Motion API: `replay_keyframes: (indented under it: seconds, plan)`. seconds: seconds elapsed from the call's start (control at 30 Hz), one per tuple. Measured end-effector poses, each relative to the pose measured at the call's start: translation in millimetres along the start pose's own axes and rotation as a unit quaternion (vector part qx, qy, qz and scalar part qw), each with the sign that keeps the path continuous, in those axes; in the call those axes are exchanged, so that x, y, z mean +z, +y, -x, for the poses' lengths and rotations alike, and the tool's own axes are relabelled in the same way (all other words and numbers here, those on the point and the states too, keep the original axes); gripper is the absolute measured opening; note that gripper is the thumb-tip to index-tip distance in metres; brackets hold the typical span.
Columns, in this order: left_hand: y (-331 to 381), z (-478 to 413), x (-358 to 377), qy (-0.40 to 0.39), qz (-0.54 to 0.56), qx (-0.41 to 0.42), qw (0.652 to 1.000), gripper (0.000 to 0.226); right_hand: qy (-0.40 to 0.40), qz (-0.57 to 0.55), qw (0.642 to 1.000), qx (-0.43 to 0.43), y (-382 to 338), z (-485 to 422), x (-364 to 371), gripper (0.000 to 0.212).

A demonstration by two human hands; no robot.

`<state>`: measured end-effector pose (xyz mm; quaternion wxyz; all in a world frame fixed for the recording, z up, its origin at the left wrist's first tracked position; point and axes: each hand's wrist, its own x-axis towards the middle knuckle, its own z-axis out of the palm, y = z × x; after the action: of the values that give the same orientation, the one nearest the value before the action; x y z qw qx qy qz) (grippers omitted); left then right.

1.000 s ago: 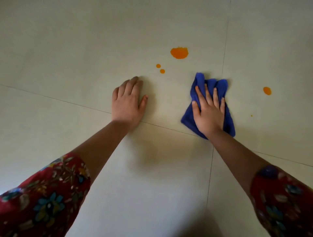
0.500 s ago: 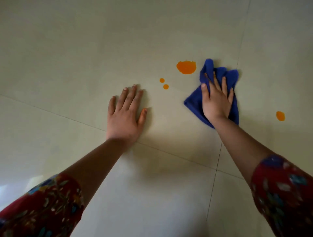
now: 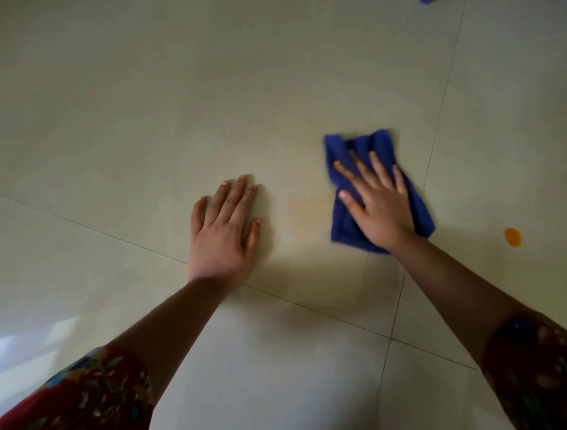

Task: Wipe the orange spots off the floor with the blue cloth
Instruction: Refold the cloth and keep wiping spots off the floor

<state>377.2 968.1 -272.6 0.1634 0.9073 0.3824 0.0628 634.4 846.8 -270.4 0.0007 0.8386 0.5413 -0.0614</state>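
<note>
Nearest me: both sleeves, red floral print, left sleeve (image 3: 92, 389) at bottom-left, right sleeve (image 3: 527, 368) at bottom-right, pushed up so the forearms are bare. Pale light patch (image 3: 18, 346) on the floor at the left edge.

Floor (image 3: 184, 92) is pale beige tile. Grout lines (image 3: 395, 307) cross between my forearms; one runs under my left wrist, another runs away from me just right of the cloth.

Left hand (image 3: 222, 233): palm down, flat on the tile. Left fingers (image 3: 236, 196) are straight, close together, thumb out to the right. It holds nothing.

Right hand (image 3: 380, 208): palm down on the blue cloth (image 3: 372, 142). Right fingers (image 3: 362, 170) are straight and spread, pressing the cloth flat on the floor, not curled round it. The cloth is bunched and roughly oblong, and shows on both sides of the hand and beyond the fingertips. Cloth edges and fingertips are blurred.

Between the hands, just left of the cloth: faint yellowish smear (image 3: 306, 205) on the tile, soft-edged.

Orange spot (image 3: 512, 237): one small, solid oval, right of the cloth and apart from it, across the grout line near the right edge.

Far end: a small blue scrap (image 3: 428, 1) cut off by the top edge, can't tell what it is.
</note>
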Motion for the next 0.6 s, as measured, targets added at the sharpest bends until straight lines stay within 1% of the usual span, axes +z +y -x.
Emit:
replay_keyframes:
  seconds: [0.07,0.1,0.13,0.17,0.2,0.23,0.27,0.33,0.37,0.4,0.43,0.47,0.53,0.6]
  plan:
    - [0.0,0.2,-0.3,0.007,0.008,-0.002,1.0,0.054,0.01,-0.013,0.994,0.108,3.8,-33.0,-3.0,0.053]
    - [0.1,0.2,-0.3,0.013,0.015,-0.002,1.0,0.054,0.018,-0.017,0.99,0.139,-3.0,-50.4,-3.8,0.052]
    - [0.0,-0.1,-0.6,0.018,0.024,-0.002,1.0,0.053,0.024,-0.018,0.988,0.152,-14.5,-66.0,-4.0,0.052]
    - [-0.2,-0.5,-0.5,0.025,0.033,-0.001,0.999,0.053,0.025,-0.021,0.989,0.142,-29.5,-76.8,-3.4,0.052]
    - [-0.7,-0.3,-0.4,0.032,0.044,-0.002,0.999,0.052,0.023,-0.02,0.994,0.108,-46.6,-79.7,-2.4,0.052]
    - [-1.7,0.1,-0.7,0.042,0.057,-0.005,0.997,0.052,0.027,-0.016,0.998,0.053,-64.4,-74.2,-0.4,0.052]
    - [-2.7,0.0,-1.1,0.052,0.071,-0.008,0.996,0.052,0.03,-0.009,0.999,-0.014,-79.2,-58.6,2.3,0.052]
    - [-3.1,0.5,-1.5,0.064,0.09,-0.011,0.994,0.051,0.019,0.012,0.989,-0.145,-90.0,-3.6,6.8,0.051]
    - [-3.2,0.7,-1.7,0.065,0.092,-0.012,0.994,0.05,0.006,0.022,0.982,-0.187,-82.3,24.1,8.4,0.05]
    - [-2.7,1.0,-1.4,0.064,0.09,-0.013,0.994,0.05,-0.008,0.028,0.978,-0.208,-65.3,44.9,8.5,0.051]
    - [-2.3,1.0,-0.8,0.062,0.083,-0.01,0.995,0.051,-0.013,0.032,0.978,-0.206,-42.4,55.2,7.9,0.051]
    - [-1.8,1.1,-0.3,0.059,0.074,-0.007,0.995,0.052,-0.011,0.035,0.984,-0.175,-18.4,56.0,7.1,0.051]
    - [-1.3,0.4,0.4,0.056,0.06,-0.006,0.997,0.053,0.012,0.03,0.998,-0.055,15.8,35.5,3.5,0.052]
    - [-2.2,-0.1,1.4,0.052,0.056,-0.008,0.997,0.053,0.037,0.006,0.997,0.067,14.2,0.9,2.1,0.054]
